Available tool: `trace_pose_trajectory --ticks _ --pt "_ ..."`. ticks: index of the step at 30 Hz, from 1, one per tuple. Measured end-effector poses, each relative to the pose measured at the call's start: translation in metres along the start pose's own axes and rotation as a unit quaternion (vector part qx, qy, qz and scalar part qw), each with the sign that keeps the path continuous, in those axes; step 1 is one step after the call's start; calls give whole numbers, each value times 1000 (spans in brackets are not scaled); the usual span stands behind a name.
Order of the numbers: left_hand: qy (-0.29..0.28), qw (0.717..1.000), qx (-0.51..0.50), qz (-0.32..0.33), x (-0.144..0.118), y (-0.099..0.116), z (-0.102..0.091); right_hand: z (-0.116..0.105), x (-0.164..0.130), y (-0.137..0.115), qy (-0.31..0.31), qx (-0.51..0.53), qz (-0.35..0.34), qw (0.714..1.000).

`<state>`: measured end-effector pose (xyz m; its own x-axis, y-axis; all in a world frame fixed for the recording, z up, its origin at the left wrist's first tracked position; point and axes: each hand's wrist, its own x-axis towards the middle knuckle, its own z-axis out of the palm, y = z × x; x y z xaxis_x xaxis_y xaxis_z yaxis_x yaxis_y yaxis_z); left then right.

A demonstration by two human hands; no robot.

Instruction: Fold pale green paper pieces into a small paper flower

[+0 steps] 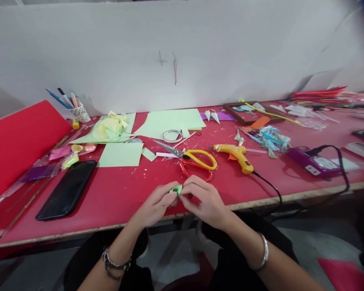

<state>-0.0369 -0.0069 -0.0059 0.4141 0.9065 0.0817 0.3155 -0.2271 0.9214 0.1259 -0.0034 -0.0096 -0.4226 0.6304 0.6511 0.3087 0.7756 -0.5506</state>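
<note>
My left hand (pixel 157 206) and my right hand (pixel 204 201) meet at the near edge of the red table (pixel 118 194). Together they pinch a small piece of light green paper (pixel 176 189) between fingertips. Its shape is mostly hidden by my fingers. Just beyond my hands lie yellow and red handled scissors (pixel 194 161). A yellow glue gun (pixel 235 154) rests to the right of the scissors, its black cord running off the table edge.
Light green paper sheets (pixel 170 120) and a tape roll (pixel 172 136) lie further back. A black phone (pixel 68 188) sits at left beside a red board (pixel 18 137) and a pen cup (pixel 79 111). A purple device (pixel 314 162), a wooden tray (pixel 248 113) and paper scraps fill the right.
</note>
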Motion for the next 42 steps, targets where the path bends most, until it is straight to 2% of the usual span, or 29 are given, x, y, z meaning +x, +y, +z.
trace_pose_trajectory --ticks 4,9,13,19,27,34,39,42 --pt "30 999 37 -24 -3 -4 -2 -2 0 0 11 56 18 998" --pt "7 997 74 38 -1 0 -2 -4 -1 -2 30 77 45 996" --pt "16 990 110 82 -1 3 -1 -1 -1 -3 35 38 41 998" --pt "17 984 147 100 -2 2 2 1 -2 -1 15 0 35 999" --pt "10 985 136 105 -2 4 0 -5 0 -5 -24 -17 10 1000" --pt "23 987 123 102 -2 4 1 -2 -4 -1 -3 -89 -39 995" --pt "23 992 98 82 -3 4 -1 -2 -2 -2 16 8 -6 1000" --pt "25 997 54 50 -3 -1 -1 -3 -1 -4 34 58 19 998"
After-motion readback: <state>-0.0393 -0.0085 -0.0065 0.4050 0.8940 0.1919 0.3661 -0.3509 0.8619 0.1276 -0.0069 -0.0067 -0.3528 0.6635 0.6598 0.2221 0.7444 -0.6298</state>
